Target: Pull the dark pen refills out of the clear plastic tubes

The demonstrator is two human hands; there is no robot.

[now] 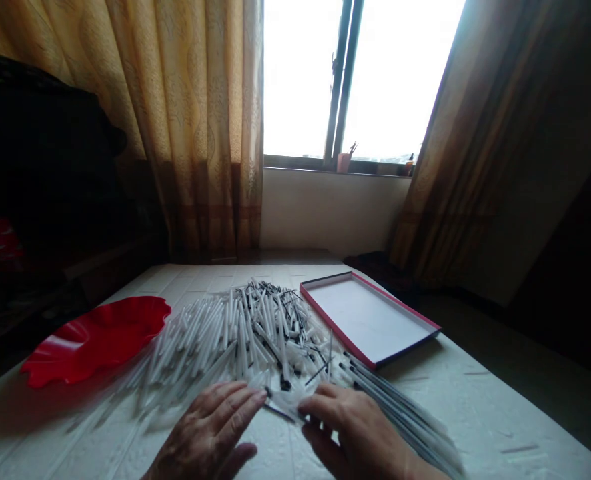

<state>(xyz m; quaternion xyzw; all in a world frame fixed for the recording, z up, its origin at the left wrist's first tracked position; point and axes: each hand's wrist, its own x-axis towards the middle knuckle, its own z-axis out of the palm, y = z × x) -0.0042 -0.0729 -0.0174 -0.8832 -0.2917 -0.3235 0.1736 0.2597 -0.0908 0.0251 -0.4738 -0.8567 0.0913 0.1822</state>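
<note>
My left hand is at the lower middle, palm down. Its fingers are stretched out, the thumb stands apart, and the fingertips are at the dark end of a thin dark stick with clear plastic about it. Opposite it, my right hand has its fingers curled in a pinch on the stick's other end. Just beyond both hands lies a loose pile of whitish translucent tubes, mixed with black-tipped dark pieces. Beside my right hand, a row of long dark sticks in clear sleeves lies lengthwise, partly behind the forearm.
A red wavy-rimmed tray is at the table's left. A shallow box lid with red sides sits back right. The white table ends at the right in a slanting edge. Curtains and a window are behind.
</note>
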